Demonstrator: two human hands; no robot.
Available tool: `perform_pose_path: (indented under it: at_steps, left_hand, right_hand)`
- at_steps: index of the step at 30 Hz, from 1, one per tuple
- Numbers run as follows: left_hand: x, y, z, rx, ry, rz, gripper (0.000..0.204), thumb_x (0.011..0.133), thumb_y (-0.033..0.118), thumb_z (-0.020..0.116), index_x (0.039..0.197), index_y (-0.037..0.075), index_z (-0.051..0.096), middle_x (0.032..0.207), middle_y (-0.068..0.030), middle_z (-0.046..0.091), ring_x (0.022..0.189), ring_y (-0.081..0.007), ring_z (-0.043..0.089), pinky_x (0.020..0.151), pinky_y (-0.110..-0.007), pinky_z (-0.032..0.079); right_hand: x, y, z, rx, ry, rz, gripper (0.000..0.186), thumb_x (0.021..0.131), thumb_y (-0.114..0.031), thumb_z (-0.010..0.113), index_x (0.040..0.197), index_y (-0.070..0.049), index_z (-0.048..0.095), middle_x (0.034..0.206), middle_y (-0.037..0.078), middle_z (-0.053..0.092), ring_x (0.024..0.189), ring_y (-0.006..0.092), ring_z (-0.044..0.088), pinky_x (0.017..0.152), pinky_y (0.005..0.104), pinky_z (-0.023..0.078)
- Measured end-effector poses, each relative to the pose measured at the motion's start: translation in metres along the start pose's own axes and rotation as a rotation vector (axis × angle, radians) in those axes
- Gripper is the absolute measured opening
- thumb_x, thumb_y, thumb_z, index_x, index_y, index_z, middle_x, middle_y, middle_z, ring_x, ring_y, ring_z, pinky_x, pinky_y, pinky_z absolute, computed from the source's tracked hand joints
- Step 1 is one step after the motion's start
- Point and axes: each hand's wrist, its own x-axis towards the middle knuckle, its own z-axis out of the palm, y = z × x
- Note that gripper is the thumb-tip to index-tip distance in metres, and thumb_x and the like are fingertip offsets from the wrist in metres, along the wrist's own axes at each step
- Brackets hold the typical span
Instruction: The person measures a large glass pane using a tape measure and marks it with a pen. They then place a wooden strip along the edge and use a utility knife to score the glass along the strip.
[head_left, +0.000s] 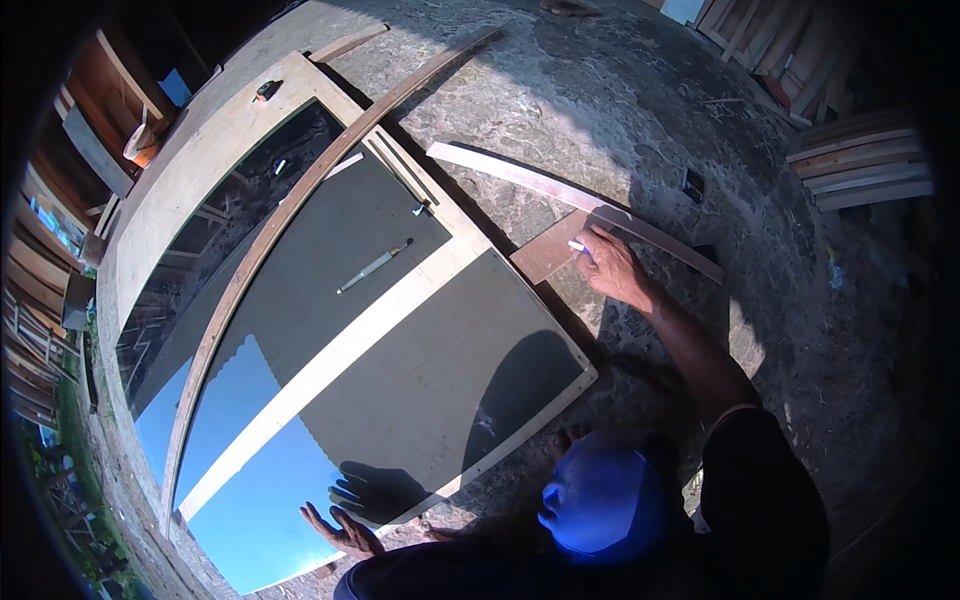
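Observation:
My left hand (pixel 343 532) is open, fingers spread, at the near edge of a reflective glass pane (pixel 235 520) in a pale wooden frame (pixel 355 332). My right hand (pixel 612 265) grips a small white-and-purple stick (pixel 577 245) over a brown board (pixel 543 248) beside the frame's right side. A long pale strip (pixel 500 171) lies just beyond that board. A longer brown strip (pixel 259 260) lies across the frame and glass. A pale-handled slim tool (pixel 365 272) rests on a dark pane, with a small metal item (pixel 420 208) near it. A tape measure (pixel 265 91) sits on the far-left frame.
Stacked planks (pixel 858 165) lie at the right and more timber (pixel 750 40) at the upper right on rough concrete (pixel 530 100). Leaning boards (pixel 35 330) and an orange bucket (pixel 140 147) are at the left. A blue rounded shape (pixel 600 495) fills the lower middle.

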Motion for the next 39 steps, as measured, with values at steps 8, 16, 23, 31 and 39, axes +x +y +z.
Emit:
perform_pose_path:
  at_steps: [8, 16, 23, 31, 39]
  left_hand:
    - [-0.041, 0.012, -0.018, 0.156, -0.181, 0.074, 0.046, 0.097, 0.018, 0.063, 0.142, 0.009, 0.056, 0.156, -0.0168, 0.043, 0.140, -0.0335, 0.044, 0.112, -0.050, 0.037]
    - [-0.067, 0.031, -0.016, 0.082, -0.312, 0.199, 0.042, 0.093, 0.009, 0.067, 0.135, 0.010, 0.064, 0.146, -0.0157, 0.055, 0.121, -0.0289, 0.063, 0.097, -0.042, 0.052]
    - [0.055, 0.210, -0.120, 0.087, -0.788, 0.280, 0.049, 0.101, 0.040, 0.058, 0.132, 0.003, 0.060, 0.121, -0.0220, 0.067, 0.100, -0.0332, 0.069, 0.089, -0.041, 0.055]
    - [0.114, 0.249, -0.090, 0.067, -0.981, 0.177, 0.034, 0.098, 0.027, 0.055, 0.105, -0.003, 0.071, 0.103, -0.0248, 0.072, 0.097, -0.0440, 0.067, 0.089, -0.048, 0.053]
    - [0.103, 0.278, -0.107, 0.512, -0.955, 0.246, 0.033, 0.099, 0.021, 0.052, 0.125, 0.003, 0.062, 0.131, -0.0186, 0.064, 0.117, -0.0396, 0.060, 0.099, -0.049, 0.048]
  right_hand:
    - [-0.056, -0.025, 0.009, -0.014, -0.302, 0.289, 0.024, 0.081, -0.006, 0.066, 0.105, -0.007, 0.064, 0.099, 0.016, 0.065, 0.093, 0.0406, 0.064, 0.079, 0.0465, 0.051]
    - [-0.015, -0.117, -0.044, 0.173, -0.387, -0.011, 0.018, 0.091, -0.004, 0.064, 0.109, -0.007, 0.066, 0.100, 0.012, 0.068, 0.093, 0.0355, 0.069, 0.080, 0.0423, 0.056]
    - [-0.001, -0.250, -0.174, 0.492, -0.362, -0.408, 0.021, 0.093, -0.022, 0.072, 0.111, -0.011, 0.074, 0.076, -0.004, 0.066, 0.064, 0.0078, 0.058, 0.051, 0.0243, 0.049]
    - [0.039, -0.266, -0.139, 0.183, -0.572, -0.568, 0.014, 0.088, -0.020, 0.067, 0.087, -0.008, 0.059, 0.070, 0.003, 0.059, 0.074, 0.0169, 0.067, 0.054, 0.0328, 0.056]
    - [0.014, -0.293, -0.151, 0.118, -0.671, -0.199, 0.018, 0.089, -0.029, 0.065, 0.087, -0.011, 0.063, 0.078, 0.011, 0.070, 0.074, 0.0279, 0.072, 0.062, 0.0454, 0.059]
